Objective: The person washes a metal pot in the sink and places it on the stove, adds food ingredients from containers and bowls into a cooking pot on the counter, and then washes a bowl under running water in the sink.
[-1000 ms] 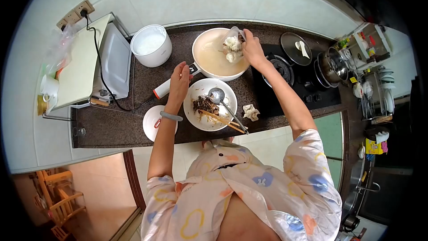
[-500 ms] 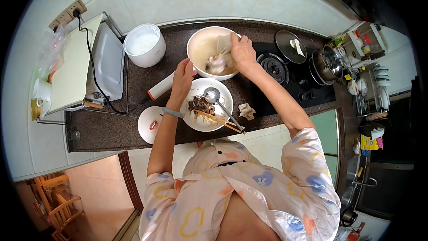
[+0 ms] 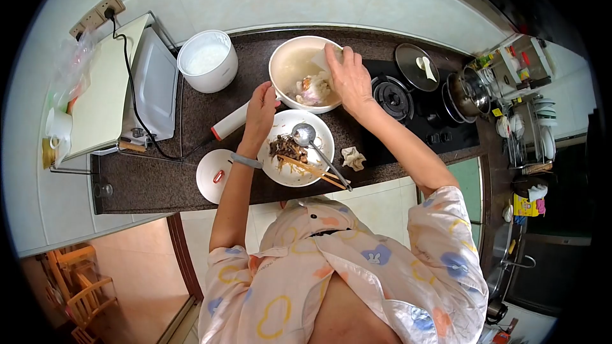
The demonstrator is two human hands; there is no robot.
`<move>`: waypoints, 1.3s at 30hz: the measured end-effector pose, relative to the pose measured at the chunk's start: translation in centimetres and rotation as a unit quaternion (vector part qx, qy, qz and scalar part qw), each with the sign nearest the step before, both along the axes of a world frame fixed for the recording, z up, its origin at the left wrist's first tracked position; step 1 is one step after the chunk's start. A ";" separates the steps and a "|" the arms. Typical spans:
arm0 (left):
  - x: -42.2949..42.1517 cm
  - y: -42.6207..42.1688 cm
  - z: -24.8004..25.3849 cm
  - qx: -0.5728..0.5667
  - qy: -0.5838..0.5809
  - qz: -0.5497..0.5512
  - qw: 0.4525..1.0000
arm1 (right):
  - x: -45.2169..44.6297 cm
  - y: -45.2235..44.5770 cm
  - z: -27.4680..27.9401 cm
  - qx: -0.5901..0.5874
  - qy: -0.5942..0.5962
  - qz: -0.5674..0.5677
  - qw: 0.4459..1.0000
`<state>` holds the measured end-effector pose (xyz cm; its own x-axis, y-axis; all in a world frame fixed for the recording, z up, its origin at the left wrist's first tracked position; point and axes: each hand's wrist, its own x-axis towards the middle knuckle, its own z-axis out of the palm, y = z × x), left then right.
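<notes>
A cream pot (image 3: 278, 67) with a white handle (image 3: 231, 121) stands on the counter, holding cloudy liquid and pale chunks of food (image 3: 313, 91). My left hand (image 3: 259, 113) has its fingers closed at the pot's rim, beside the handle. Over the pot's right side, my right hand (image 3: 350, 83) grips a pale, flat thing (image 3: 324, 62) that I cannot name; its fingers partly cover it. Just in front of the pot sits a white bowl (image 3: 325, 140) with dark food scraps (image 3: 287, 148), a metal ladle (image 3: 304, 134) and wooden chopsticks (image 3: 315, 172).
Left of the pot is a white rice-cooker pot (image 3: 223, 76). A small plate (image 3: 205, 185) bears a red item (image 3: 218, 176). Crumpled tissue (image 3: 352, 158) lies by the bowl. The black stove (image 3: 389, 95), a lid (image 3: 411, 76) and a steel pot (image 3: 468, 89) stand to the right.
My right hand has shifted slightly right, and the pale thing in it sits nearer the rim. The food chunks, blurred before, now show clearly. My left hand stays at the pot.
</notes>
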<state>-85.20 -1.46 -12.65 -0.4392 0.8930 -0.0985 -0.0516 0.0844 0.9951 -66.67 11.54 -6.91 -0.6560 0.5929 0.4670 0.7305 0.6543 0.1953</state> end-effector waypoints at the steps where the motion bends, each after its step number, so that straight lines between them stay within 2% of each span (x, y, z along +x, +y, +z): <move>1: -0.1 0.0 -0.1 -0.008 0.002 0.003 1.000 | 0.1 0.1 0.2 0.000 0.000 0.000 1.000; 3: -0.1 0.1 -0.3 -0.003 0.000 0.009 1.000 | 0.2 0.0 0.7 0.027 0.006 0.012 1.000; 7: 0.0 0.2 -0.2 -0.002 0.002 -0.002 1.000 | 0.0 0.4 1.7 -0.007 0.013 0.021 1.000; 9: -0.1 -0.1 -0.1 -0.003 0.006 0.001 1.000 | 0.0 0.3 2.5 -0.032 0.070 0.016 0.997; 10: -0.2 -0.3 0.2 0.001 0.017 -0.003 1.000 | -0.1 0.5 2.8 -0.137 0.079 -0.019 0.987; 15: -0.1 -0.7 0.4 0.001 -0.005 0.015 1.000 | -0.8 3.7 1.9 -0.161 0.141 -0.061 0.975; 21: -0.1 -1.7 0.4 -0.004 -0.014 0.020 1.000 | -2.9 5.6 -0.6 -0.219 0.147 -0.093 0.960; 37: -0.7 -3.7 0.0 0.001 -0.012 0.034 0.999 | -5.1 8.9 -4.4 -0.266 0.142 -0.116 0.946; 39: -0.8 -3.8 0.0 0.004 -0.006 0.029 1.000 | -4.6 10.4 -5.1 -0.322 0.212 -0.160 0.909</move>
